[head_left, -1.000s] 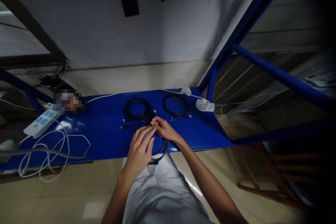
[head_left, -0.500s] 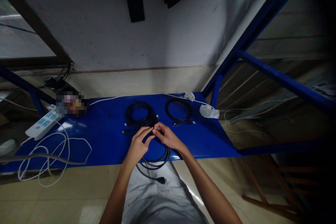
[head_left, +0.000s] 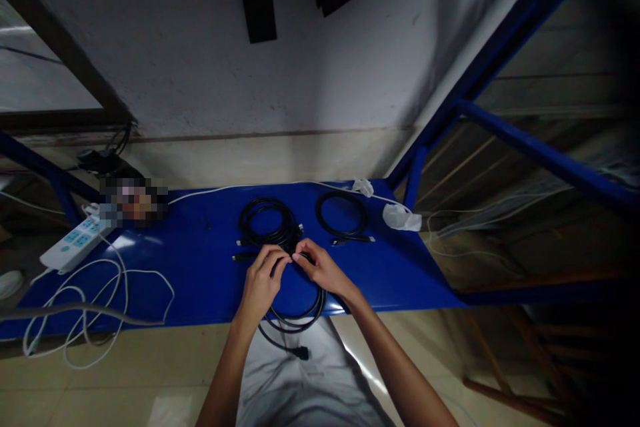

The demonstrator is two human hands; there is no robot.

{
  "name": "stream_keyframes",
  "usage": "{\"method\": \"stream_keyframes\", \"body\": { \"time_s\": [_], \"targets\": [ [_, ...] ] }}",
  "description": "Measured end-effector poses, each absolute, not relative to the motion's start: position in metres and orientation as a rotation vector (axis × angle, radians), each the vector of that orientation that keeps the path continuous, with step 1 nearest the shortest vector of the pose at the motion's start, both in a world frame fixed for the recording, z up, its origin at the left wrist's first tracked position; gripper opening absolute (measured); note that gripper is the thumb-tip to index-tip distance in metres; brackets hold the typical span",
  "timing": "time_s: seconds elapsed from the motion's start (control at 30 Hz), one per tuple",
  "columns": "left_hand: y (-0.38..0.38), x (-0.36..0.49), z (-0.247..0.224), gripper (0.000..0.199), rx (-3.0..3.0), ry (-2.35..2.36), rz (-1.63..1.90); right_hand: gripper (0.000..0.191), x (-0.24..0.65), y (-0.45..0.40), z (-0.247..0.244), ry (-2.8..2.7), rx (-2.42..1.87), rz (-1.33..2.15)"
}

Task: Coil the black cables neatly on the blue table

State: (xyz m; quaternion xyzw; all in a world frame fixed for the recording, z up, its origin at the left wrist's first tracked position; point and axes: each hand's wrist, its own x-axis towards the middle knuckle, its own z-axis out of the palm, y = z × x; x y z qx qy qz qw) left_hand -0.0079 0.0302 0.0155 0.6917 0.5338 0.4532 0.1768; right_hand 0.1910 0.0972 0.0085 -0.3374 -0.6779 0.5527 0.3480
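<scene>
1. Black cable (head_left: 320, 303) looped at the near edge of the blue tabletop (head_left: 200, 280), partly overhanging it, with one plug (head_left: 301, 352) dangling in front of the pale clothing (head_left: 280, 387). Apparently placed close to the body for fine fingertip work.
2. Left hand (head_left: 263, 280): thumb and fingertips drawn into a narrow pinch at the far side of the loops. Cannot tell what, if anything, between them; too small.
3. Right hand (head_left: 323, 270): thumb and forefinger narrowed likewise, at or almost at the left fingertips, just over dark cable. Cannot tell how firm a hold.
4. Beyond the fingertips, a left coil (head_left: 287, 213); farther right, well apart from the hands, a right coil (head_left: 345, 235). Probably set far to leave working room nearer.
5. At far right, crumpled white wrapping (head_left: 401, 217); at left, a power strip (head_left: 75, 243) near tangled white cord (head_left: 124, 273).
</scene>
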Motion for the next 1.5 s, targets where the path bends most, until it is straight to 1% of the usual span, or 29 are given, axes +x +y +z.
{"method": "stream_keyframes", "body": {
  "time_s": [0.2,0.33,0.67,0.8,0.97,1.03,1.13,1.2,1.37,1.5],
  "targets": [
    [0.0283,-0.0056,0.0126,0.013,1.926,1.457,1.234,0.028,0.1910,0.0969,0.0074,-1.730,-0.851,1.419],
    [0.0301,-0.0055,0.0115,0.011,1.901,1.484,1.227,0.033,0.1894,0.0954,0.0030,-1.614,-0.934,1.558],
    [0.0322,-0.0037,0.0136,0.009,1.894,1.455,1.155,0.038,0.1876,0.0941,0.0038,-1.617,-0.970,1.582],
    [0.0321,-0.0036,0.0123,0.010,1.936,1.478,1.136,0.035,0.1905,0.0948,0.0026,-1.668,-0.935,1.589],
    [0.0312,-0.0042,0.0118,0.016,2.003,1.546,1.107,0.027,0.1940,0.0976,0.0062,-1.844,-0.853,1.408],
    [0.0305,-0.0046,0.0129,0.024,2.036,1.561,1.083,0.027,0.1938,0.0979,0.0081,-1.858,-0.850,1.368],
    [0.0295,-0.0053,0.0141,0.039,2.092,1.562,1.051,0.027,0.1925,0.0971,0.0097,-1.829,-0.853,1.401],
    [0.0291,-0.0061,0.0132,0.045,2.125,1.562,1.055,0.029,0.1919,0.0964,0.0096,-1.814,-0.850,1.424],
    [0.0292,-0.0081,0.0077,0.048,2.169,1.557,1.125,0.032,0.1922,0.0967,0.0075,-1.772,-0.842,1.481],
    [0.0299,-0.0084,0.0080,0.048,2.186,1.507,1.166,0.031,0.1923,0.0979,0.0065,-1.774,-0.841,1.484]
  ]
}}
